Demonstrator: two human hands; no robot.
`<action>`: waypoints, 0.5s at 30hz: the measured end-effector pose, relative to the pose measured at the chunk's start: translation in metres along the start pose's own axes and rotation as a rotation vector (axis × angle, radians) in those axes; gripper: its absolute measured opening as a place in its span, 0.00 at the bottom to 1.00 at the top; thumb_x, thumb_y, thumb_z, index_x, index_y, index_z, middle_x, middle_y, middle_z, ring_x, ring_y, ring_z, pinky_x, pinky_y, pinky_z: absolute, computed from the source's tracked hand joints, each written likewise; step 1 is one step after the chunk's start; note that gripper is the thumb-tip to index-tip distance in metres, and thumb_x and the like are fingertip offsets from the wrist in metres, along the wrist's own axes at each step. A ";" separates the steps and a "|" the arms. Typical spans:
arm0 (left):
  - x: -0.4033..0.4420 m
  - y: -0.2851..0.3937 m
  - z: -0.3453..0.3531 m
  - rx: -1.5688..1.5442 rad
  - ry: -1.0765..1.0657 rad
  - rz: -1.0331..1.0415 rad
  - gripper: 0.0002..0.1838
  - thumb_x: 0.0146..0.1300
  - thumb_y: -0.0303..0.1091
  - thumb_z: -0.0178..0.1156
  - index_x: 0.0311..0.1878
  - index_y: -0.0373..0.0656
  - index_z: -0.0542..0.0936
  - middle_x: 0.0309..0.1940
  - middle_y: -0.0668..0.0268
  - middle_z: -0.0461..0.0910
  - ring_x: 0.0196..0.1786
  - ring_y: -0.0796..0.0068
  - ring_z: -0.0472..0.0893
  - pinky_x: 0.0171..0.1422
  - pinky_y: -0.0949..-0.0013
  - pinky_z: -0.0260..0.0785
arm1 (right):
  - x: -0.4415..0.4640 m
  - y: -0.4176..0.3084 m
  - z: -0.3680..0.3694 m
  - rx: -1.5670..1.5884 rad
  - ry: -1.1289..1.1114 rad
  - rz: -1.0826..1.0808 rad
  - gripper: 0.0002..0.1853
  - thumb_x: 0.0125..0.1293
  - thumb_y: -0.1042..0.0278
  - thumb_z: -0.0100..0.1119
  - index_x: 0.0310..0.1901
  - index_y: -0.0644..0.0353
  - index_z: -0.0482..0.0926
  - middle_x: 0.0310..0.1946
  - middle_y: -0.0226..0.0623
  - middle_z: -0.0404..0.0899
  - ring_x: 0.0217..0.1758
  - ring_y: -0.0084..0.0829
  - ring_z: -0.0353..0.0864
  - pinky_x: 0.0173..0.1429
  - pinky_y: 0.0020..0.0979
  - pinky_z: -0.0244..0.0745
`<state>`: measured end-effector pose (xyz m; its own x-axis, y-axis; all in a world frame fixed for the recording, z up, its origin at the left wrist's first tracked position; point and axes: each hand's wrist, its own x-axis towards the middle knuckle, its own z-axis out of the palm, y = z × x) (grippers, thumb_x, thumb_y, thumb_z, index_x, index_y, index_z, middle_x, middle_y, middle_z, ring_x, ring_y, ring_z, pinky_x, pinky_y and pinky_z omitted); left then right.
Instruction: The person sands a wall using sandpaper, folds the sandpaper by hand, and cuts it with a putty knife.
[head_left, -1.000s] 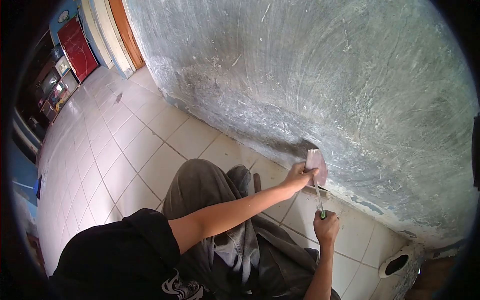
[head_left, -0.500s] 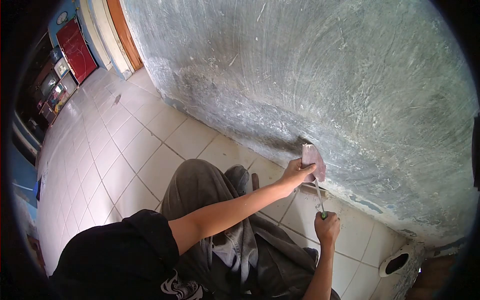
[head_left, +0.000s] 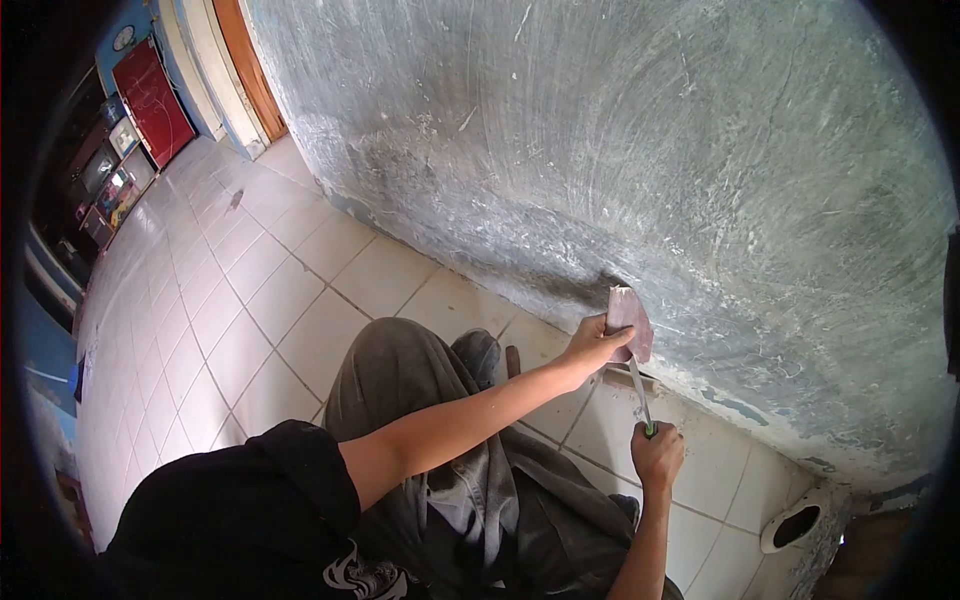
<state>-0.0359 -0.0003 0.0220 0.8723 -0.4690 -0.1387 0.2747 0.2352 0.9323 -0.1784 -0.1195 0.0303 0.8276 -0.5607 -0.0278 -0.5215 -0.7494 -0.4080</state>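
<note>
My left hand [head_left: 597,352] is closed on a reddish-brown piece of wood [head_left: 627,318] with a curved edge, held close to the base of the grey wall, thumb across its face. Below it, my right hand [head_left: 657,455] is wrapped round the green handle of a thin metal tool [head_left: 640,388], whose exact kind I cannot make out. The tool's blade points up and its tip meets the lower edge of the wood.
The rough grey wall [head_left: 560,130] rises in front of my crossed legs [head_left: 400,380]. Beside my foot, a brown stick-like piece [head_left: 512,362] rests on the white tiled floor [head_left: 265,300]. An opening with a pale rim [head_left: 795,525] is at lower right.
Both hands, the wood and the tool have shifted very slightly to the right in view. The grips are the same.
</note>
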 end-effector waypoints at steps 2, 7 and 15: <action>0.001 -0.001 -0.001 0.016 0.003 -0.003 0.14 0.60 0.35 0.58 0.44 0.37 0.75 0.38 0.67 0.78 0.40 0.81 0.76 0.44 0.73 0.68 | 0.000 0.000 0.001 -0.003 0.019 -0.004 0.11 0.49 0.62 0.58 0.22 0.63 0.79 0.22 0.50 0.77 0.29 0.50 0.78 0.37 0.44 0.73; -0.001 0.000 0.003 -0.012 0.021 0.006 0.12 0.60 0.34 0.58 0.42 0.37 0.75 0.35 0.68 0.77 0.38 0.83 0.75 0.41 0.74 0.68 | 0.001 0.007 0.008 -0.015 0.069 -0.035 0.11 0.48 0.62 0.58 0.21 0.63 0.79 0.21 0.49 0.77 0.29 0.51 0.78 0.37 0.45 0.73; 0.002 0.000 -0.001 -0.046 -0.022 -0.016 0.15 0.59 0.36 0.58 0.45 0.36 0.75 0.38 0.66 0.78 0.40 0.79 0.77 0.44 0.73 0.69 | 0.000 0.006 0.006 0.006 0.097 -0.036 0.10 0.47 0.63 0.59 0.21 0.62 0.79 0.21 0.49 0.77 0.28 0.52 0.77 0.37 0.45 0.73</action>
<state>-0.0342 -0.0004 0.0214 0.8586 -0.4917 -0.1452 0.3072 0.2665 0.9136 -0.1801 -0.1216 0.0225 0.8218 -0.5648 0.0756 -0.4899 -0.7680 -0.4124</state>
